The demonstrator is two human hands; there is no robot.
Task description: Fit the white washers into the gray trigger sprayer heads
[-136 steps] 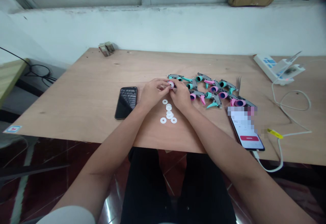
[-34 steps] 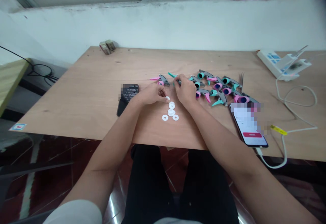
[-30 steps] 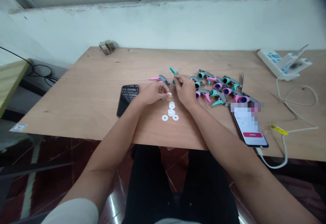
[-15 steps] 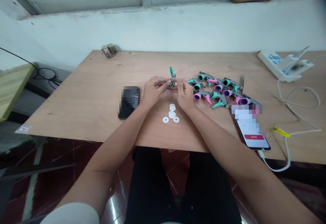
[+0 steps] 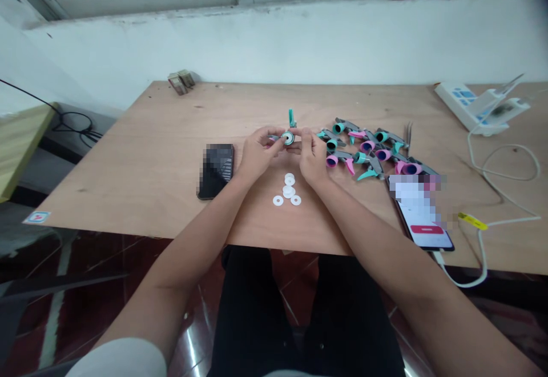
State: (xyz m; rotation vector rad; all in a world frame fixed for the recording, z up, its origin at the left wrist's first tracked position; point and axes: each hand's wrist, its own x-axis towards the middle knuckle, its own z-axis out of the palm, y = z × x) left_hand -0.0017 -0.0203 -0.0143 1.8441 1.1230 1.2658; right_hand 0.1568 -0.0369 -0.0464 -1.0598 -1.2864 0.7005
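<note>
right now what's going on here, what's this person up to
A person is holding a grey and teal trigger sprayer head in the left hand and right hand, above a plywood table. Small white washers lie just in front of the hands, and more sprayer heads lie grouped to the right.

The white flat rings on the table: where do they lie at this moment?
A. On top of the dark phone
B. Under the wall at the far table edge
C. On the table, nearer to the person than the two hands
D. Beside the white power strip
C. The white flat rings lie in a small group on the plywood table, nearer the person than the left hand and right hand, which hold a teal trigger spray head.
</note>
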